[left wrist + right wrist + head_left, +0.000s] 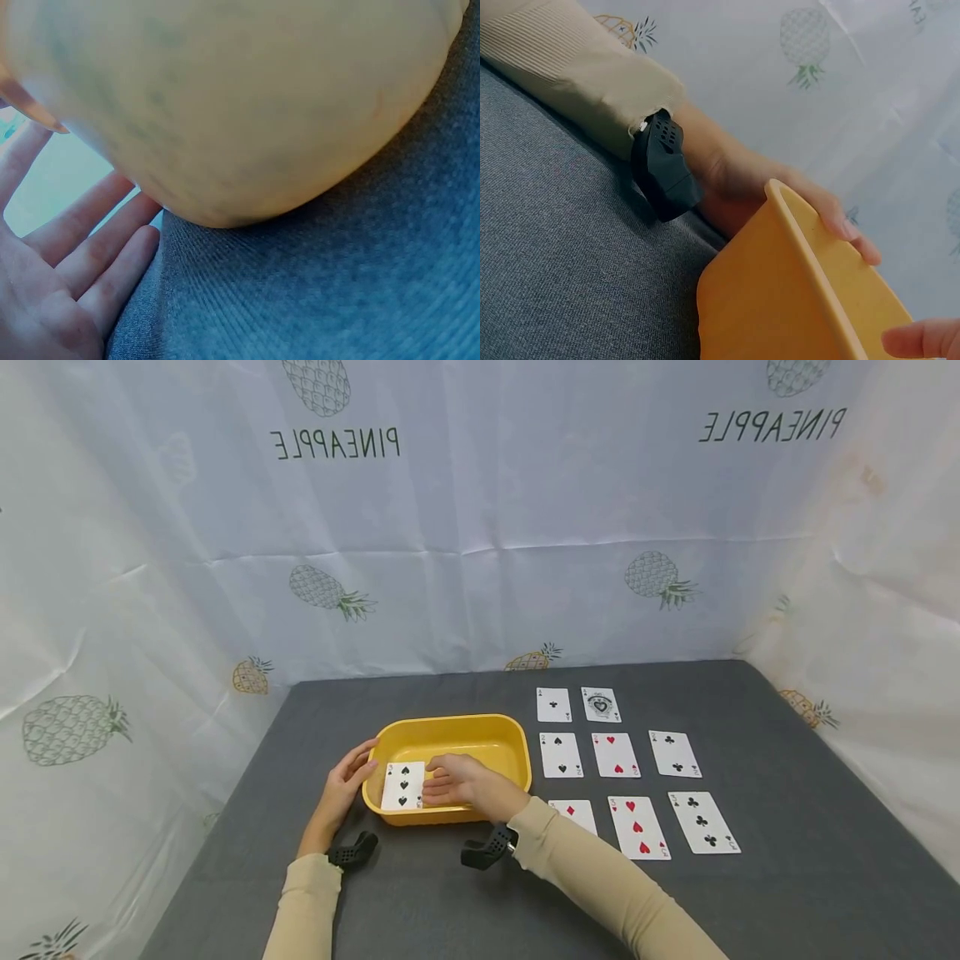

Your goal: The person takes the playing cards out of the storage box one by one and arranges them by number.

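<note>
I read "PINEAPPLE" in mirrored letters twice on the white pineapple-print cloth (480, 527) behind the table, at upper left of centre and upper right of the head view. The cards carry only pips and corner marks; the corner marks are too small for me to read.

My left hand (343, 787) lies against the left outer wall of the yellow tub (495, 731), fingers straight and close together, fingertips at the rim. The right wrist view shows those fingers (840, 221) lapping over the tub's edge; the left wrist view shows the palm open with the tub's rounded corner just above it.

My right hand (457, 779) sits inside the tub near its front wall, fingers stretched leftward and flat, touching the right edge of a three of spades (403, 785). I cannot tell whether the thumb pinches under the card. The card lies face up over the tub's front left corner, its long axis running from the near rim away toward the back of the table, pips in a column along it.

The tub stands on the grey table (787, 877), left of centre in the frame, its long side running left to right. To its right lie eight more cards (630, 768) face up in three rows, all with long axes pointing away from me, set apart from one another.
</note>
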A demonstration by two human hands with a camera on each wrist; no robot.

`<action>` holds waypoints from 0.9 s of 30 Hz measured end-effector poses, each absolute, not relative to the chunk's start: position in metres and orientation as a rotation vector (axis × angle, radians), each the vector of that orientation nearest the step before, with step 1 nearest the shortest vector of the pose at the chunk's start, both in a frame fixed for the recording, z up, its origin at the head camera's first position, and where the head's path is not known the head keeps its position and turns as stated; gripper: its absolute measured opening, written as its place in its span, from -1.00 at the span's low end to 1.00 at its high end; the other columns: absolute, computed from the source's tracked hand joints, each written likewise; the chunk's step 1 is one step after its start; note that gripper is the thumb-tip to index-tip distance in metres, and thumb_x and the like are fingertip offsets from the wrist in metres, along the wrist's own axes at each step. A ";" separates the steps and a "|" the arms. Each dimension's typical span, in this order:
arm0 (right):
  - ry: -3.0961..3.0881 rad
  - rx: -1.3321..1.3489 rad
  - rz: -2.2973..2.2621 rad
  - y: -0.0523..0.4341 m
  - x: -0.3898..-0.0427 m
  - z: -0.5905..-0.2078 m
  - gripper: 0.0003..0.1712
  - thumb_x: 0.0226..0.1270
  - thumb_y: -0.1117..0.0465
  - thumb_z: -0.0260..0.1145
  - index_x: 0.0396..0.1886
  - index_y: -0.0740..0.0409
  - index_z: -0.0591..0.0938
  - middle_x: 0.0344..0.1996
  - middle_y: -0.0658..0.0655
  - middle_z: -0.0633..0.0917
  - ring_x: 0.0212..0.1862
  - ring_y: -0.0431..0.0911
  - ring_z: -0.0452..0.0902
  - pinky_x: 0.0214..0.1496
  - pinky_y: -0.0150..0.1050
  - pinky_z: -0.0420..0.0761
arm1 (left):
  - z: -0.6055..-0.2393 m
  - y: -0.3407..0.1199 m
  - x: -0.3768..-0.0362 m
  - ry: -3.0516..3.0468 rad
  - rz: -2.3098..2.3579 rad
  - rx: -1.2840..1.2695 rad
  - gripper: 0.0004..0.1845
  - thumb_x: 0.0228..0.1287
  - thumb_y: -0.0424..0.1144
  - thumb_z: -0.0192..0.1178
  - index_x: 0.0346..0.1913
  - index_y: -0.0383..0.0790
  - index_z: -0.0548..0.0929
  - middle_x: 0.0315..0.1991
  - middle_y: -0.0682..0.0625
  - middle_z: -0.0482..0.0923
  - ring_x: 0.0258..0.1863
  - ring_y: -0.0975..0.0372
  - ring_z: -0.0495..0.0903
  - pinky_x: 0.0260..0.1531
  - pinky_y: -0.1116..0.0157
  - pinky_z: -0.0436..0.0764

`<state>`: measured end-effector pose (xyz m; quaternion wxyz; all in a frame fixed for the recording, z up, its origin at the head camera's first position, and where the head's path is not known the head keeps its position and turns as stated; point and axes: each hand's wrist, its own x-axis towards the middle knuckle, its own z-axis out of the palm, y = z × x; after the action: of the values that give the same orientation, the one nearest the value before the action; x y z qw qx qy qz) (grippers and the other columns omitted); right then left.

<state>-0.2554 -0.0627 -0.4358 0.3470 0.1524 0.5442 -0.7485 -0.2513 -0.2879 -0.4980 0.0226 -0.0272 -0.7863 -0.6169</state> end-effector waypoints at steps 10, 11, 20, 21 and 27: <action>1.621 0.366 -1.904 -0.070 -0.262 -0.443 -0.65 0.24 0.39 0.21 0.01 0.47 0.54 -0.32 0.22 0.64 -0.35 -0.09 0.57 -0.19 -0.30 0.67 | -0.499 -0.288 -0.253 -2.417 -1.896 -0.115 -0.49 0.43 -0.16 0.07 0.38 -0.23 0.35 0.23 -0.03 0.49 0.02 0.64 0.49 -0.01 0.67 0.44; 1.650 0.356 -1.898 -0.071 -0.263 -0.444 -0.69 0.21 0.42 0.21 -0.05 0.47 0.57 -0.41 0.17 0.63 -0.42 -0.12 0.55 -0.29 -0.35 0.64 | -0.499 -0.288 -0.253 -2.417 -1.895 -0.113 -0.49 0.43 -0.16 0.08 0.38 -0.23 0.35 0.21 -0.01 0.50 0.02 0.64 0.49 -0.01 0.66 0.45; 1.848 0.284 -1.820 -0.081 -0.269 -0.449 -0.82 0.12 0.48 0.32 -0.24 0.44 0.68 -0.72 0.04 0.57 -0.68 -0.24 0.48 -0.62 -0.48 0.51 | -0.500 -0.289 -0.253 -2.430 -1.888 -0.118 -0.48 0.44 -0.15 0.07 0.39 -0.22 0.34 0.17 0.13 0.49 0.03 0.65 0.48 0.00 0.67 0.43; 1.860 0.284 -1.807 -0.082 -0.269 -0.450 -0.84 0.12 0.46 0.34 -0.26 0.43 0.68 -0.73 0.03 0.57 -0.69 -0.24 0.47 -0.63 -0.48 0.51 | -0.500 -0.289 -0.253 -2.425 -1.897 -0.111 -0.48 0.43 -0.15 0.08 0.38 -0.21 0.35 0.13 0.20 0.49 0.03 0.65 0.48 -0.01 0.67 0.44; 1.911 0.248 -1.720 -0.084 -0.269 -0.453 -0.87 0.17 0.33 0.39 -0.36 0.37 0.71 -0.73 0.04 0.58 -0.72 -0.26 0.48 -0.65 -0.47 0.51 | -0.500 -0.289 -0.252 -2.399 -1.918 -0.153 -0.47 0.44 -0.17 0.07 0.39 -0.25 0.33 0.00 0.46 0.49 0.02 0.65 0.49 -0.01 0.66 0.45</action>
<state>-0.2694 -0.0844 -0.4533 0.2755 0.0923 0.7113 -0.6400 -0.2524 -0.2893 -0.5001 0.0332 -0.0498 -0.7797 -0.6233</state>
